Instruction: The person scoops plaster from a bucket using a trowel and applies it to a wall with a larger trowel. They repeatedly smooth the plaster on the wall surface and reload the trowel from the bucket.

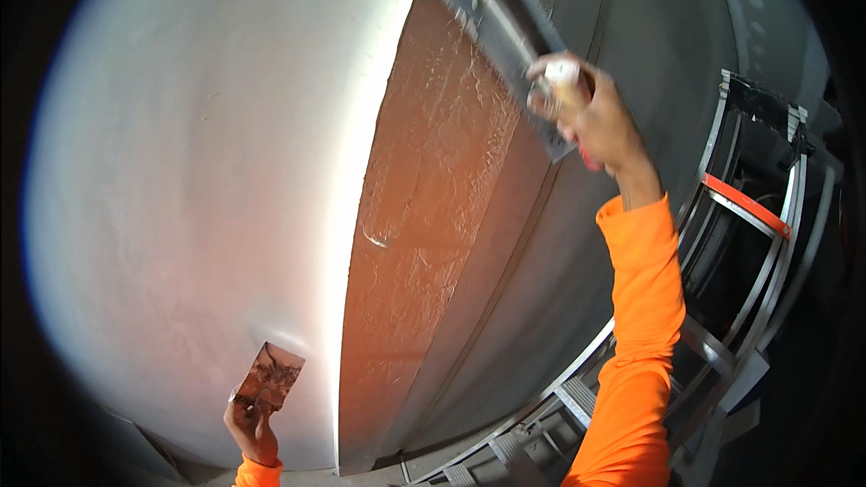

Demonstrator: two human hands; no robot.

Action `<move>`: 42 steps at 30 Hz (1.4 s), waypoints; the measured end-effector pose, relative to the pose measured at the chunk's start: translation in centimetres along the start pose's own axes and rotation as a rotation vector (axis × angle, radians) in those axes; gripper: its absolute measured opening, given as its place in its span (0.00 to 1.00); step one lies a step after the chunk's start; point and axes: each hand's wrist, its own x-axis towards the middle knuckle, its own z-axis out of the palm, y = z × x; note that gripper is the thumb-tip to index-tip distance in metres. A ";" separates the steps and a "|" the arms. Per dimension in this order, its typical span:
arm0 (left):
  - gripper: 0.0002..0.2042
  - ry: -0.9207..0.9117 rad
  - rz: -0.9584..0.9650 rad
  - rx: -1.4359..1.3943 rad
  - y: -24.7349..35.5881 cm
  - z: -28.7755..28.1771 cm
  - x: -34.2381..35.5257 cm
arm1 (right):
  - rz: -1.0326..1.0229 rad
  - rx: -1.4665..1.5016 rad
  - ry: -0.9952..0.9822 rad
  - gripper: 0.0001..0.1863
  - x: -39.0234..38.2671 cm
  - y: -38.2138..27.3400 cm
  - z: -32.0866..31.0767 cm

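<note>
My right hand [591,113], a little blurred, grips the handle of a long rectangular metal trowel [505,18], raised high over a band of wet, ridged coating [424,180] along the wall's edge. At lower left, my left hand [251,424] holds a smaller rectangular metal blade [280,365] with smeared compound on it, in front of the pale wall panel [180,171]. Both forearms wear orange sleeves. Whether the trowel touches the surface is hard to tell.
An aluminium stepladder [744,207] with an orange step stands at the right. More ladder rungs [577,401] run along the bottom right. A darker grey wall [667,36] with a vertical strip continues right of the coated band.
</note>
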 end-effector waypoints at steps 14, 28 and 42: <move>0.12 -0.068 0.042 0.056 1.2 0.2 0.0 | -0.139 -0.281 0.164 0.23 12.2 -2.6 -10.2; 0.13 0.050 0.032 0.111 -1.2 0.0 -0.2 | -0.220 -0.528 -0.316 0.18 -1.1 1.6 1.2; 0.12 0.096 0.102 0.105 -1.8 0.2 -0.4 | 0.000 -0.502 -0.381 0.11 -18.6 9.2 12.6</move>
